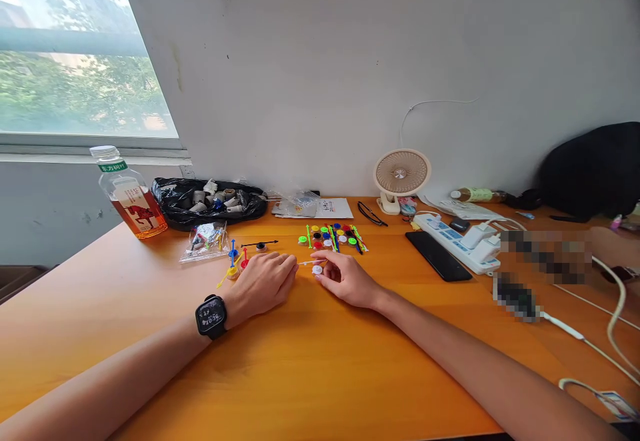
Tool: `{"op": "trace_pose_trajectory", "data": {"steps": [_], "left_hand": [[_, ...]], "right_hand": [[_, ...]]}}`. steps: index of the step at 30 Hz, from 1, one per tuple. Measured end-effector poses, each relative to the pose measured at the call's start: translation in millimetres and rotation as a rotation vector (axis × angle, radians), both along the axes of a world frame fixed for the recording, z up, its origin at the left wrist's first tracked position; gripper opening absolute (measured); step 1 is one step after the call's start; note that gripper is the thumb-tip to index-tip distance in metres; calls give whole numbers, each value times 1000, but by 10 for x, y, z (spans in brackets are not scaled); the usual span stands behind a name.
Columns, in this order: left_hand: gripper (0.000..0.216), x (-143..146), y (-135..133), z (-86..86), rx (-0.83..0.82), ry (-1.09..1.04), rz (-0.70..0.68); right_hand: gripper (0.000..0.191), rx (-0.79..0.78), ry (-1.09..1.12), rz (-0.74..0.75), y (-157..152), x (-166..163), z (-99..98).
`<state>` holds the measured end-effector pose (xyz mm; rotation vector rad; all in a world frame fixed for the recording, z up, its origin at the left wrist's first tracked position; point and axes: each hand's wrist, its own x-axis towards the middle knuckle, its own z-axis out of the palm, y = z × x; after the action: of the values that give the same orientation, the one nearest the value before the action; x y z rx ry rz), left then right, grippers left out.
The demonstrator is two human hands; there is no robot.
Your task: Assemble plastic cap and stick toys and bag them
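Note:
My right hand (347,277) pinches a small white round base (317,269) between thumb and fingers, just above or on the table. A thin white arrow (306,263) lies across the gap between both hands. My left hand (265,281), wearing a black watch, is closed with its fingertips at the arrow's left end; whether it grips the arrow is hidden. Beside the left hand stand round bases with arrows: blue (233,254), red (245,258), yellow (232,273) and black (261,246). Behind the right hand are rows of coloured round bases (326,235) and loose arrows (357,237).
A clear bag of coloured parts (204,242), a drink bottle (131,197) and a black plastic bag (165,207) are at left. Behind are papers (336,208) and a small fan (401,173). To the right lie a phone (439,255), a power strip (453,241) and cables; another person's hand (607,247) shows.

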<state>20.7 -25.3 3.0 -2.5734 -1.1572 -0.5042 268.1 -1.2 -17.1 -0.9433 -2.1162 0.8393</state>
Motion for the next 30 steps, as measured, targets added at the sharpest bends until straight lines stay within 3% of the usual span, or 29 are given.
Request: {"op": "trace_pose_trajectory", "data": {"steps": [4,11,20,30], "left_hand": [[23,0,-9,-14,-29,-16,-43],[26,-23,33,-68,-54,-76,-59],[28,-10,27,-75,-162,-121,-181],[25,0,26,-58,-160,-107,-167]], "right_hand": [[27,-114,118,61,-31,-29,18],[18,109,84,-104,48,-28,10],[13,56,76,-183,65,-28,13],[11,20,9,-139,56,-20,-1]]}}
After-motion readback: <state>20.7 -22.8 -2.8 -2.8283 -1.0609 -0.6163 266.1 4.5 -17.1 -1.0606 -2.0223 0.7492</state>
